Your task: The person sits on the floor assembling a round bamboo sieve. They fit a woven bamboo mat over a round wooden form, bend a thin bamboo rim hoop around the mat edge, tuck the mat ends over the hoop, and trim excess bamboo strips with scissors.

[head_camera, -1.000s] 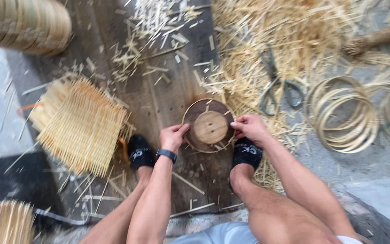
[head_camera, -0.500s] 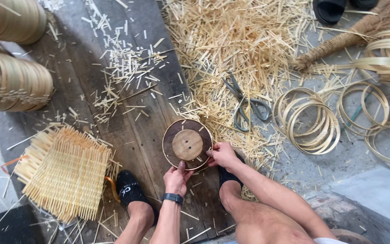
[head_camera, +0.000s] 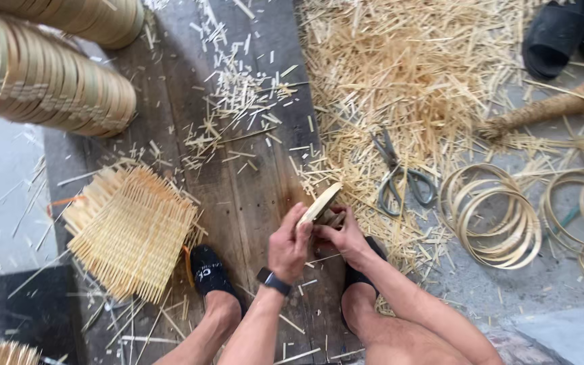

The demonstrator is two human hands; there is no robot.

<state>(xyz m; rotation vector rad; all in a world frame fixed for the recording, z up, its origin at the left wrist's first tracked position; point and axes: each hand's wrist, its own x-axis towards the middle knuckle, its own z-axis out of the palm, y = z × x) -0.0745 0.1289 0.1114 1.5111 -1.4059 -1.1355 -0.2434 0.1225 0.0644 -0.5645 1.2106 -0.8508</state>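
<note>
Right now both my hands are on a small round wooden disc (head_camera: 320, 203), tipped up on edge above the dark wooden plank (head_camera: 251, 196) between my feet. My left hand (head_camera: 288, 245) is curled around the near rim, fingers closed on it, with a dark watch (head_camera: 274, 280) on that wrist. My right hand (head_camera: 345, 233) grips the disc from the other side, fingers wrapped under it; what sits beneath the disc I cannot make out. My black sandals (head_camera: 209, 272) are planted on the plank to either side of my hands. Just beside my left foot lies a square woven bamboo mat (head_camera: 130, 230) with loose strip ends sticking out. Beyond my right hand a pair of scissors (head_camera: 400, 179) rests at the edge of a big heap of bamboo offcuts (head_camera: 407, 74). Further right, a stack of bamboo hoops (head_camera: 491, 213) lies on the concrete. Stacks of finished woven rounds (head_camera: 55, 84) lie on their side at the upper left, well apart from my hands.
</note>
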